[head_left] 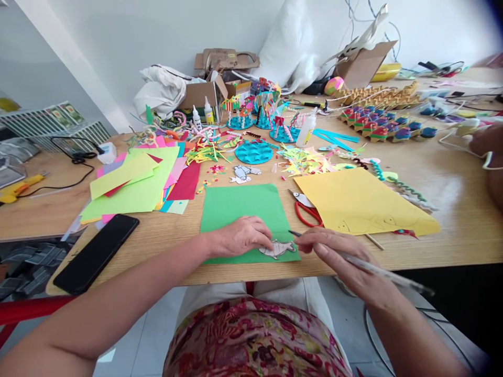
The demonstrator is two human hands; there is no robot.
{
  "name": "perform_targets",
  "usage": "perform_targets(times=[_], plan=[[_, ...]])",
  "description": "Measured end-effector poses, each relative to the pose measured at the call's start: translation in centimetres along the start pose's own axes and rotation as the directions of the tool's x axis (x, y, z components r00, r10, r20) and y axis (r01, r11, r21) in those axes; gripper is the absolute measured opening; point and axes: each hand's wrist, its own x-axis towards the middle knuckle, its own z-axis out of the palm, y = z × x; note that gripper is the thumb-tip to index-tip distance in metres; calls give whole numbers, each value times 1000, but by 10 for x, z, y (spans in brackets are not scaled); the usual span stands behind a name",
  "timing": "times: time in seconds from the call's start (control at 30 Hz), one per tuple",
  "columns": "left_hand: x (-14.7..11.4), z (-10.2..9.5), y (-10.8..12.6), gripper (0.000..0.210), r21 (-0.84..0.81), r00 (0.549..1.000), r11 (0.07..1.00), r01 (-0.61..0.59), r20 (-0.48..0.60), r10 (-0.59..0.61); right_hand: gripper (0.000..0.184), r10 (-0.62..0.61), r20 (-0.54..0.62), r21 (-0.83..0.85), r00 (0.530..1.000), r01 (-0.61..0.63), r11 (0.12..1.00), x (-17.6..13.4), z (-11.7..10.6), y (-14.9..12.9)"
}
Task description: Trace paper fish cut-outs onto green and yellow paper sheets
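A sheet of green paper (pixel 243 201) lies in front of me by the table's near edge. On its lower right corner rests a small paper fish cutout (pixel 280 249) with drawn outlines. My left hand (pixel 243 234) holds the cutout down with its fingertips, fingers bent and close together. Just right of the fish, my right hand (pixel 341 256) grips a pen (pixel 369 268); its dark tip points left above the paper's right edge. More fish cutouts (pixel 243 173) lie behind the green sheet. Red-handled scissors (pixel 308 212) sit to the right, partly under a yellow sheet (pixel 365 201).
A black phone (pixel 96 254) and stacked coloured papers (pixel 137 178) lie to the left. Behind are paper scraps (pixel 306 159), a blue scalloped disc (pixel 254 152), glue bottles (pixel 306 128) and painted egg cartons (pixel 385 125). Another person's hand (pixel 487 146) shows at far right.
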Motion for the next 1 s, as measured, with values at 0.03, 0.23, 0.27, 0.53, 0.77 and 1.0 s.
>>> perform_targets(times=[0.03, 0.23, 0.27, 0.53, 0.77, 1.0], plan=[[0, 1, -1, 21, -14, 1000, 1000, -2, -8, 2, 27, 29, 32, 27, 999, -30, 999, 0, -3, -1], [4, 1, -2, 13, -60, 998, 997, 57, 18, -56, 16, 124, 181, 41, 976, -133, 990, 17, 5, -10], [5, 0, -2, 12, -65, 997, 996, 66, 34, -64, 14, 141, 190, 41, 972, -152, 988, 21, 8, -11], [7, -3, -3, 10, -74, 989, 991, 108, 107, -100, 6, 170, 296, 169, 940, -226, 959, 27, 25, 4], [8, -4, -3, 11, -88, 987, 989, 120, 119, -109, 6, 163, 355, 206, 921, -247, 947, 24, 26, 9], [8, -3, -5, 9, -98, 989, 989, 112, 112, -101, 4, 186, 363, 180, 913, -264, 948, 27, 27, 5]])
